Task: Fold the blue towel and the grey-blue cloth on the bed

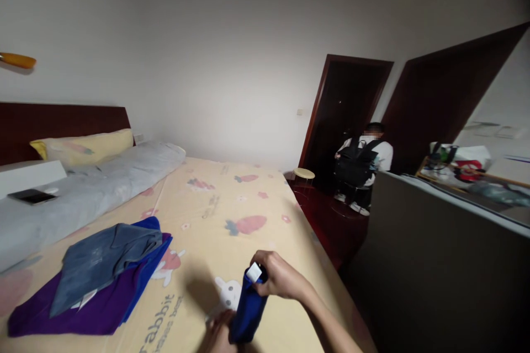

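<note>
Head view: low centre of frame, my right hand [278,276] pinches the blue garment [248,309] by its white label [254,272]; my left hand [218,335] grips its lower end above the bed [232,198]. I judge folding is underway; next needs a flat lay-down.

The left hand [219,335], at six o'clock, is cut off by the bottom edge, and the blue cloth [248,311] covers its fingers, so its grip cannot be told. The cloth's lower end is hidden behind that hand. The white tag [254,272] is too small to read. At nine o'clock the purple cloth [83,314] lies partly under the grey garment [99,262]. At three o'clock a person [364,168] shows dimly in the dark doorway [348,99].
</note>
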`<state>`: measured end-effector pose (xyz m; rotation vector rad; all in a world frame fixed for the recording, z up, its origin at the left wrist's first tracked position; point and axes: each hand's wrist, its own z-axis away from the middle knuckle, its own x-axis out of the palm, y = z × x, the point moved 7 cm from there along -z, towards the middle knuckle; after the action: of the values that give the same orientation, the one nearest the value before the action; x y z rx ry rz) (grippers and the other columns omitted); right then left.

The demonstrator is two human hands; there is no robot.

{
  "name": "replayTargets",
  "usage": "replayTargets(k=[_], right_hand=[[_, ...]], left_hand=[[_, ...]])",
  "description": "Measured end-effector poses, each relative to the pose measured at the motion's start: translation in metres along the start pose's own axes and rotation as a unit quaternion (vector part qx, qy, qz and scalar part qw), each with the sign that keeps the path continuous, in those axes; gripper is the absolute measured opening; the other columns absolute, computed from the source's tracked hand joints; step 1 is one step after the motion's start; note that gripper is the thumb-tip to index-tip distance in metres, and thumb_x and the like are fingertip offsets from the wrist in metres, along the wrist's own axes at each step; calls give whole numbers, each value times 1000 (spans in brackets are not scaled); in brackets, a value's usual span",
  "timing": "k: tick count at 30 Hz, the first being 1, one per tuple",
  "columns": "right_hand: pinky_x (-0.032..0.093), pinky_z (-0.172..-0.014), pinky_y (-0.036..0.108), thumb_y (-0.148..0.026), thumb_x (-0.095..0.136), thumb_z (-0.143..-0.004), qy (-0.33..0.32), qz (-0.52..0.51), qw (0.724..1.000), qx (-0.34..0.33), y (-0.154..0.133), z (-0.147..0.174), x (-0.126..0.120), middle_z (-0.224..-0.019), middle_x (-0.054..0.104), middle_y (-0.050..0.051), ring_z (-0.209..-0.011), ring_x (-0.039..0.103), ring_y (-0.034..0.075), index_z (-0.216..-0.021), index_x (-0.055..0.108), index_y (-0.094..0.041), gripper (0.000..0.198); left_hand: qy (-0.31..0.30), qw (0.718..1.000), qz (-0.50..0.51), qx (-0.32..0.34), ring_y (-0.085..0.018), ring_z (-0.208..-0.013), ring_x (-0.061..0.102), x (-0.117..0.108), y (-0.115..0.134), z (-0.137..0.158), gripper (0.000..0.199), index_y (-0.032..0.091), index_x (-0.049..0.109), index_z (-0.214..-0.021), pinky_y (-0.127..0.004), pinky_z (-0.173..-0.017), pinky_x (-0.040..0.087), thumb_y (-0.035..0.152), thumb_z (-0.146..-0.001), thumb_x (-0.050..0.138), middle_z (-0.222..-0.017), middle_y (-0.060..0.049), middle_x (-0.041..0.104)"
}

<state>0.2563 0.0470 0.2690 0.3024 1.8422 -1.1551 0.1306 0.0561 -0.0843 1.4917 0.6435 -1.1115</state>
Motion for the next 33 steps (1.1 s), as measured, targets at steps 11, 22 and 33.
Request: replayTargets(k=[11, 22, 33], right_hand=[[35, -59, 22, -19, 63, -62, 39, 155, 981, 108, 68, 59, -77, -78, 66, 0, -66, 54, 12, -81, 67, -21, 19], [41, -63, 22, -23, 57, -71, 151, 229, 953, 124, 135, 71, -181, -76, 67, 0, -67, 58, 13, -85, 64, -19, 16], [50, -74, 34, -24, 44, -77, 320, 334, 871, 163, 215, 137, -107, -99, 66, 13, -90, 62, 25, -101, 58, -21, 29]], left_hand=[[-54, 999, 0, -2, -29, -144, 27, -2, -11, 24, 92, 29, 32, -147, -45, -116, 24, 27, -60, 61, -156, -3, 34], [-34, 999, -6, -7, -27, -141, 35, -5, -11, 22, 81, 29, 42, -143, -43, -115, 29, 25, -64, 56, -151, -1, 44], [193, 967, 157, 62, -21, -113, 64, -37, -43, 30, 41, 33, 62, -120, -28, -92, 57, 34, -80, 54, -122, 0, 70]])
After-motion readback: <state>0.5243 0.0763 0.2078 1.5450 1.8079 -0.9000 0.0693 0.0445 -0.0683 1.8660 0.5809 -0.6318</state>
